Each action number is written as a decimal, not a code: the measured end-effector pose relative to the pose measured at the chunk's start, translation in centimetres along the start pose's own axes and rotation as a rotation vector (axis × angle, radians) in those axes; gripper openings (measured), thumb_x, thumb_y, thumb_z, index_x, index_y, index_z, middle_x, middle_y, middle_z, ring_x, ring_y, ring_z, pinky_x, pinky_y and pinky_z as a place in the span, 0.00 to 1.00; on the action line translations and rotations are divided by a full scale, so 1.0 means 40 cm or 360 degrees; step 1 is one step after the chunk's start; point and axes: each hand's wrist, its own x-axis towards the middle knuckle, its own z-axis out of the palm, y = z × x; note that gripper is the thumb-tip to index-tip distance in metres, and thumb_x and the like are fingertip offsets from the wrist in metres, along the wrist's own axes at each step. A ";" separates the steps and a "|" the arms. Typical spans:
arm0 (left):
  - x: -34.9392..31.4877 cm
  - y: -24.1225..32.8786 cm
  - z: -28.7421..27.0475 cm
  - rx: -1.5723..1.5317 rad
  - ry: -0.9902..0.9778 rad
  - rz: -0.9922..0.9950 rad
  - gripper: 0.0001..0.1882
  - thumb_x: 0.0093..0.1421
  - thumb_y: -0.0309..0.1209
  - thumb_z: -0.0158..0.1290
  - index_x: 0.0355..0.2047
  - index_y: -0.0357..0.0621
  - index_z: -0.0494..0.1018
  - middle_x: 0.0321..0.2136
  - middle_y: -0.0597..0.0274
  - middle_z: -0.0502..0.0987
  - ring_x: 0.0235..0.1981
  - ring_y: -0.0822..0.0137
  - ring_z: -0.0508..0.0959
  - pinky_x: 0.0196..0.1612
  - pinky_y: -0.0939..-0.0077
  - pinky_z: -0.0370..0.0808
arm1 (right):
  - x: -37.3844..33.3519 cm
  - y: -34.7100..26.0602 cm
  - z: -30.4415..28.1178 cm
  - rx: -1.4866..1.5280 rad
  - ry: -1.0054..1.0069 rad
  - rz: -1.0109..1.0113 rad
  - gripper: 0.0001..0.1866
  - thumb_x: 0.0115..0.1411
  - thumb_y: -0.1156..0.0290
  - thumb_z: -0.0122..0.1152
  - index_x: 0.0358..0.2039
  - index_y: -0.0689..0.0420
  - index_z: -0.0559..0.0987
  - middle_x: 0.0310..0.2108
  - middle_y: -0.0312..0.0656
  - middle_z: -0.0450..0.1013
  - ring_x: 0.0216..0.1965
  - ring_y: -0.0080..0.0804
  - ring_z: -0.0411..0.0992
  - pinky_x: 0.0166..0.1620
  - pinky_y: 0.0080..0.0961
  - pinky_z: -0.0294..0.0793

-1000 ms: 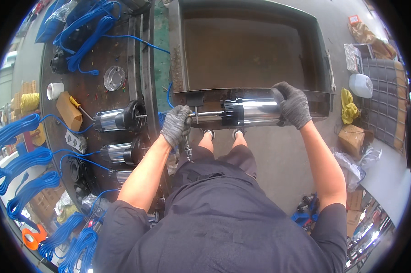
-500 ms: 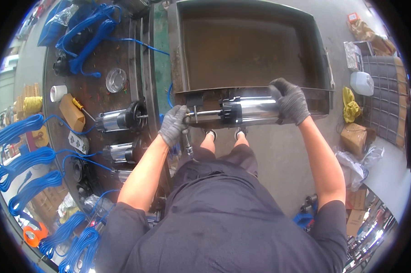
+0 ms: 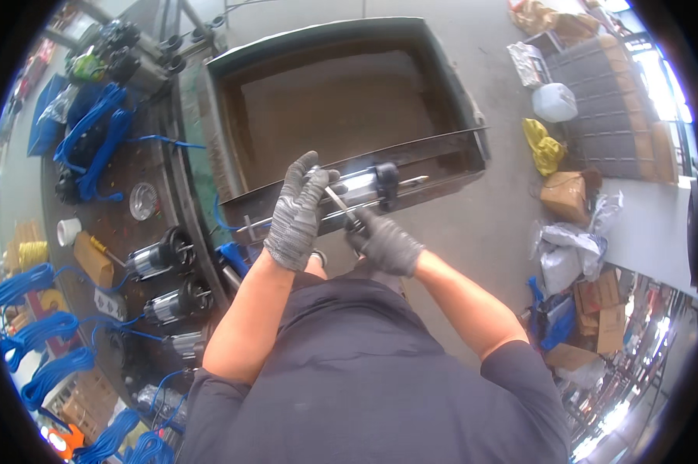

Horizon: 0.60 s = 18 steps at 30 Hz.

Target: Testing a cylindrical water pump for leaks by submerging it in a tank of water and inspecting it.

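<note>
A silver cylindrical motor (image 3: 359, 185) with a black end lies along the front ledge of the metal tank, its shaft pointing right. My left hand (image 3: 295, 220), in a grey glove, is at the motor's left end. Its fingers are closed and hide what they hold, if anything. Just to the right, my gloved right hand (image 3: 391, 246) is closed around the dark handle of a screwdriver-like tool (image 3: 336, 200). The tool's thin metal shaft slants up and left to my left fingertips. Its tip is hidden there.
The tank (image 3: 329, 39) holds brown liquid beyond my hands. On the left bench are more motors (image 3: 163, 255), blue cable coils (image 3: 39, 332), a yellow-handled screwdriver (image 3: 105, 249) and a glass ashtray (image 3: 143, 201). At right stand a white jug (image 3: 554, 102) and cardboard boxes (image 3: 563, 195).
The motor's black end and shaft, on its left before, now point right. My right hand has left the motor's far end and come in near my left. The whole view has shifted.
</note>
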 end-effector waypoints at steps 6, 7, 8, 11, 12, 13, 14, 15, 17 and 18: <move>-0.040 -0.005 -0.010 0.0650 -0.0199 -0.0096 0.21 0.73 0.42 0.57 0.60 0.46 0.73 0.44 0.61 0.83 0.41 0.69 0.83 0.48 0.70 0.83 | -0.115 0.388 -0.360 -0.0273 0.1052 0.0202 0.14 0.63 0.66 0.61 0.47 0.58 0.77 0.33 0.54 0.80 0.38 0.53 0.81 0.42 0.45 0.79; -0.050 -0.017 -0.027 0.0599 -0.0164 -0.0056 0.20 0.73 0.43 0.57 0.58 0.47 0.75 0.41 0.63 0.84 0.40 0.70 0.83 0.46 0.70 0.83 | -0.113 0.450 -0.408 -0.0378 0.1230 0.0382 0.13 0.63 0.65 0.61 0.45 0.58 0.78 0.33 0.54 0.80 0.38 0.53 0.81 0.42 0.44 0.79; -0.053 -0.026 -0.046 0.0696 -0.0018 -0.0031 0.19 0.73 0.43 0.56 0.57 0.48 0.76 0.39 0.63 0.84 0.37 0.69 0.83 0.43 0.71 0.84 | -0.112 0.507 -0.450 -0.0363 0.1194 0.0303 0.13 0.63 0.65 0.61 0.45 0.58 0.78 0.33 0.54 0.80 0.38 0.53 0.81 0.42 0.44 0.79; -0.073 -0.055 -0.099 0.0627 0.0135 0.0130 0.16 0.75 0.37 0.54 0.56 0.42 0.75 0.40 0.59 0.83 0.38 0.69 0.83 0.44 0.74 0.83 | -0.065 0.645 -0.540 -0.0280 0.1234 0.0472 0.15 0.63 0.61 0.61 0.44 0.58 0.79 0.34 0.56 0.81 0.38 0.55 0.81 0.43 0.46 0.79; -0.085 -0.065 -0.115 0.0642 0.0189 0.0139 0.16 0.75 0.37 0.54 0.56 0.42 0.75 0.40 0.59 0.83 0.38 0.69 0.83 0.44 0.74 0.83 | -0.039 0.680 -0.560 -0.0354 0.1261 0.0566 0.16 0.63 0.60 0.61 0.44 0.58 0.79 0.35 0.56 0.81 0.38 0.57 0.81 0.43 0.46 0.79; -0.099 -0.074 -0.131 0.0634 0.0290 0.0169 0.15 0.75 0.36 0.53 0.56 0.43 0.74 0.40 0.60 0.83 0.38 0.71 0.83 0.43 0.75 0.83 | -0.016 0.712 -0.573 -0.0445 0.1330 0.0652 0.16 0.63 0.59 0.61 0.44 0.59 0.80 0.36 0.56 0.81 0.39 0.58 0.81 0.44 0.46 0.79; -0.109 -0.082 -0.148 0.0613 0.0351 0.0197 0.14 0.75 0.35 0.53 0.56 0.43 0.74 0.40 0.61 0.83 0.38 0.72 0.83 0.43 0.76 0.82 | 0.002 0.742 -0.578 -0.0422 0.1278 0.0640 0.16 0.63 0.59 0.61 0.44 0.59 0.80 0.36 0.56 0.81 0.39 0.58 0.81 0.44 0.46 0.79; -0.116 -0.089 -0.165 0.0627 0.0415 0.0214 0.14 0.75 0.35 0.53 0.56 0.43 0.74 0.40 0.61 0.83 0.38 0.72 0.83 0.43 0.76 0.82 | 0.021 0.770 -0.579 -0.0421 0.1331 0.0598 0.18 0.63 0.59 0.61 0.46 0.59 0.79 0.38 0.58 0.81 0.41 0.59 0.80 0.46 0.48 0.78; -0.144 -0.106 -0.205 0.0812 0.0650 0.0284 0.14 0.75 0.34 0.53 0.57 0.43 0.74 0.40 0.62 0.83 0.37 0.73 0.82 0.43 0.77 0.82 | 0.052 0.823 -0.580 -0.0421 0.1333 0.0518 0.19 0.63 0.59 0.61 0.48 0.60 0.78 0.40 0.60 0.81 0.43 0.61 0.80 0.48 0.49 0.78; -0.161 -0.117 -0.227 0.0911 0.0730 0.0389 0.14 0.75 0.33 0.53 0.57 0.43 0.74 0.41 0.62 0.83 0.38 0.74 0.82 0.42 0.78 0.80 | 0.060 0.847 -0.585 -0.0430 0.1290 0.0467 0.20 0.64 0.59 0.60 0.50 0.60 0.76 0.43 0.60 0.81 0.45 0.59 0.79 0.51 0.48 0.77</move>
